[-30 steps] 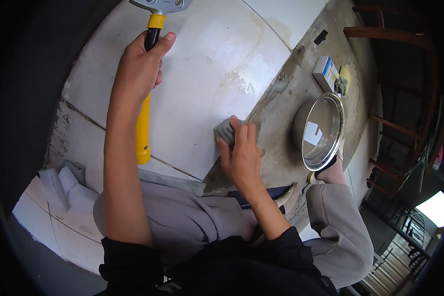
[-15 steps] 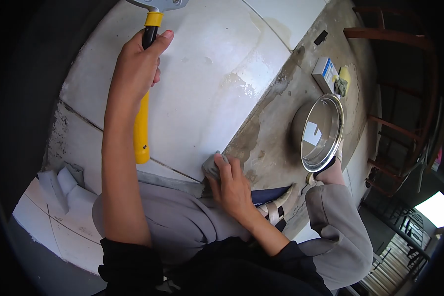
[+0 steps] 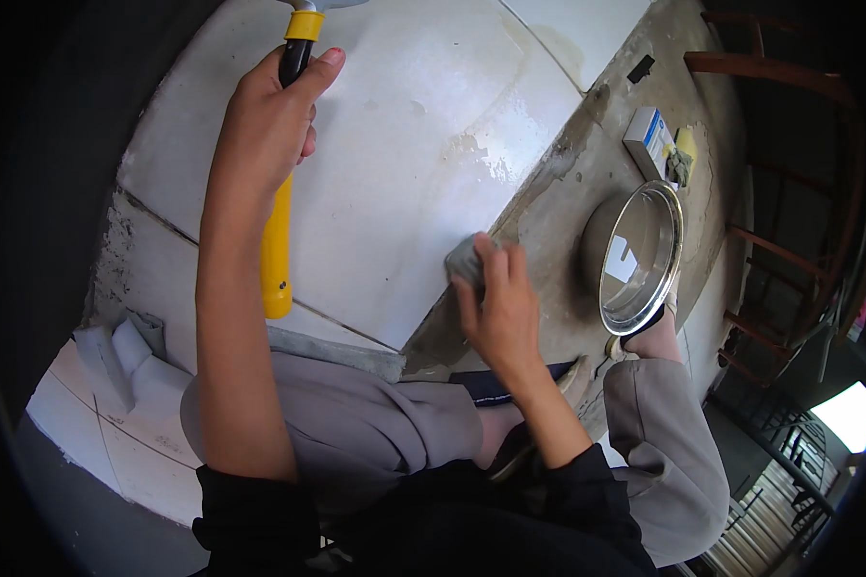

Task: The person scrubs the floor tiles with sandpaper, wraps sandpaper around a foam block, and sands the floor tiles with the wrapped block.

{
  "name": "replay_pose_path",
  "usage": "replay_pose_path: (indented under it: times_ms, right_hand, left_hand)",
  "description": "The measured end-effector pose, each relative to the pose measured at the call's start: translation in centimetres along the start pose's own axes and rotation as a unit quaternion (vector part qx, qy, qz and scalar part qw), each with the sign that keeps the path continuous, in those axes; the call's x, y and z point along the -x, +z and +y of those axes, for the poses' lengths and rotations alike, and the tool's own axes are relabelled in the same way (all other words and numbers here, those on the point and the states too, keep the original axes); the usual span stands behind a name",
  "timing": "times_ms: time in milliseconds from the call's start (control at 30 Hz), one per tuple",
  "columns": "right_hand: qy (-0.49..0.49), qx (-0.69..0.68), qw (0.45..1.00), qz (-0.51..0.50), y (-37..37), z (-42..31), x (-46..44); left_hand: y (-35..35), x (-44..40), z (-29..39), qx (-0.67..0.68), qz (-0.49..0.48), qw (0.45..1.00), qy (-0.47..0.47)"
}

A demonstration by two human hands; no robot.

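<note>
My left hand (image 3: 277,120) is closed around a long-handled tool with a yellow and black handle (image 3: 277,255) and a grey metal head that the top edge of the view cuts off. Under it lies a large white tile (image 3: 375,183). My right hand (image 3: 503,313) grips a wadded grey cloth (image 3: 465,262) and presses it at the tile's right edge, beside the damp concrete floor (image 3: 539,226). Part of the cloth is hidden under the fingers. To the right of this hand stands a shiny metal bowl (image 3: 592,250).
Behind the bowl are a white and blue box (image 3: 649,139) and a yellow-green sponge or cloth (image 3: 681,159). A small black piece (image 3: 641,67) lies on the concrete. Brown wooden furniture (image 3: 770,65) stands at right. Folded grey-white material (image 3: 115,361) lies at lower left.
My right hand has moved the grey cloth forward and to the right along the tile's edge. My left hand stays around the tool's handle. The view has shifted slightly.
</note>
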State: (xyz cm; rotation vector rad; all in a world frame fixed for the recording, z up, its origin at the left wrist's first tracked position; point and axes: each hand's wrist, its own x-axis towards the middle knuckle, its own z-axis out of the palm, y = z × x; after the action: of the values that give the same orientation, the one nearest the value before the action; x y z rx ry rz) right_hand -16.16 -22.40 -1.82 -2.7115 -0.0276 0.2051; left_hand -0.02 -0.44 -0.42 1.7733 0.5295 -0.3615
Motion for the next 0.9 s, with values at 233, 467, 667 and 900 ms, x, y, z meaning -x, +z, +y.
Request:
replay_pose_path:
  times_ms: [233,467,667,900]
  right_hand:
    - [-0.034,-0.002,0.998,-0.056,0.6,-2.0,3.9]
    - [0.006,-0.007,1.0,-0.006,-0.1,-0.7,1.0]
    - [-0.064,-0.065,0.993,-0.068,1.4,-2.2,6.8]
    - [-0.018,-0.058,0.998,-0.014,1.5,-2.4,5.3]
  left_hand:
    - [0.1,-0.3,0.1,0.013,-0.002,1.0,-0.004]
    - [0.1,-0.4,-0.5,0.007,-0.004,1.0,0.016]
    - [0.0,-0.6,-0.8,0.015,0.008,0.999,0.029]
    - [-0.1,-1.3,-1.4,0.034,0.006,0.999,0.037]
